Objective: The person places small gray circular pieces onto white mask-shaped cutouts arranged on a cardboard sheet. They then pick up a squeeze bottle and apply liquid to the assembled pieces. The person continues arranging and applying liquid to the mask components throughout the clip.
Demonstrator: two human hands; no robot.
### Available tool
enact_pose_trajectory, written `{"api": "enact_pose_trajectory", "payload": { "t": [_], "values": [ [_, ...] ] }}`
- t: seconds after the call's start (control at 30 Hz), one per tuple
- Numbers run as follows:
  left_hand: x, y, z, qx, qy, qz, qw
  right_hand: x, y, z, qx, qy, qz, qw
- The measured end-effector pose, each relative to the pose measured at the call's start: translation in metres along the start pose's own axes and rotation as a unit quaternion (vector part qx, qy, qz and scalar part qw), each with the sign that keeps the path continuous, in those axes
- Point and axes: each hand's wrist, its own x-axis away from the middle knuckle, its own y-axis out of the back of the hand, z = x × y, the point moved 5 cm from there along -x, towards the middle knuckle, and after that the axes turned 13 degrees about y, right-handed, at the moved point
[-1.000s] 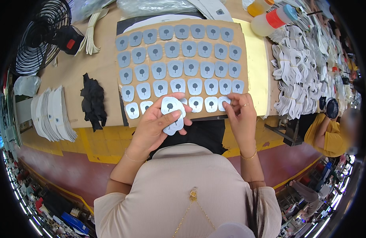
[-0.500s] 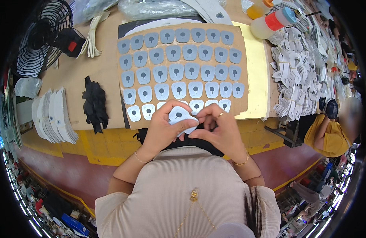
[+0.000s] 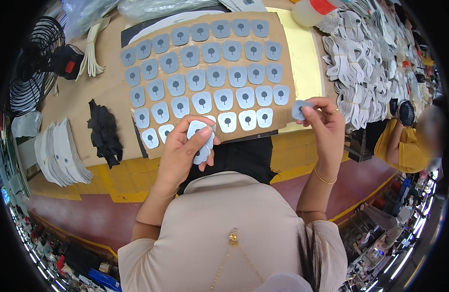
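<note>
My left hand (image 3: 184, 148) is closed round a small stack of grey patches (image 3: 203, 152), thumb on top, above the near edge of a brown cardboard sheet (image 3: 287, 63). Out to the right, my right hand (image 3: 324, 121) pinches a single grey patch (image 3: 299, 110) between thumb and fingers, just off the sheet's right edge. Rows of rounded grey patches, each with a dark tree-like print, lie on the cardboard; one in the middle is a grey patch (image 3: 216, 76). My left hand partly covers the nearest row.
At left lie a black cloth bundle (image 3: 105, 134), fanned white pieces (image 3: 64, 153) and a black fan (image 3: 32, 63). Yellow sheeting (image 3: 307, 63) shows beside the cardboard. Bundled white cut pieces (image 3: 353, 73) and a bottle (image 3: 307, 12) stand right. A person in yellow (image 3: 402, 148) sits at far right.
My right hand has moved away from the left, out to the right, with one patch in its fingers. The left keeps the stack. The view has shifted a little.
</note>
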Motion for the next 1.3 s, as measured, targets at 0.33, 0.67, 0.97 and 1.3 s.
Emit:
{"api": "enact_pose_trajectory", "payload": {
  "t": [0.33, 0.67, 0.97, 1.3],
  "values": [
    [-0.003, -0.005, 0.004, -0.033, 0.030, 0.002, 0.999, 0.011, -0.008, -0.044, 0.095, -0.057, -0.005, 0.994],
    [-0.009, -0.007, 0.017, -0.145, 0.070, 0.009, 0.987, 0.024, -0.028, -0.020, 0.413, 0.220, 0.059, 0.882],
    [-0.006, -0.009, 0.011, -0.157, 0.085, 0.012, 0.984, 0.027, -0.040, 0.001, 0.568, 0.271, 0.175, 0.757],
    [0.000, -0.009, 0.004, -0.084, 0.029, 0.059, 0.994, 0.015, -0.095, 0.014, 0.117, 0.107, 0.194, 0.968]
  ]
}}
